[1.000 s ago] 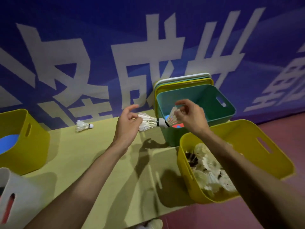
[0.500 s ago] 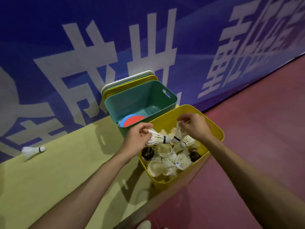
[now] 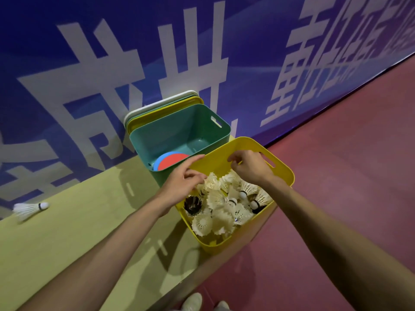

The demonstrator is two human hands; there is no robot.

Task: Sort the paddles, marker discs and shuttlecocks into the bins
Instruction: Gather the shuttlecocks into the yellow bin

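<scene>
Hovering slack, empty: left hand [image 3: 182,181], right hand [image 3: 251,167] over frayed cream shuttlecocks [image 3: 221,213] in yellow bin [image 3: 214,161]

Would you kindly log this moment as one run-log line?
left hand: empty, over yellow bin | right hand: likewise | yellow bin: heaped shuttlecocks | teal bin: marker discs | table: one stray shuttlecock unsorted
</scene>
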